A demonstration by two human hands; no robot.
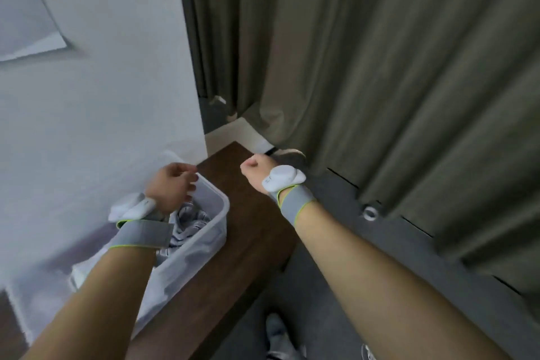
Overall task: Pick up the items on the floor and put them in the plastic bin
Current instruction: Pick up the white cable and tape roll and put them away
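Observation:
A clear plastic bin [214,215] stands on a dark wooden surface [251,231] against the white wall. Striped dark-and-white cloth [190,221] lies inside it. My left hand [171,185] hovers over the bin's far end with fingers loosely spread and nothing in it. My right hand [257,171] is curled into a fist above the wooden surface, right of the bin, and I see nothing in it. Both wrists wear grey straps with white devices.
Olive-grey curtains [380,82] hang on the right, reaching the dark grey carpet [336,213]. A small metal ring [370,212] lies at the curtain's hem. A rounded grey object [292,155] lies behind my right hand. My feet in grey socks [277,333] show at the bottom.

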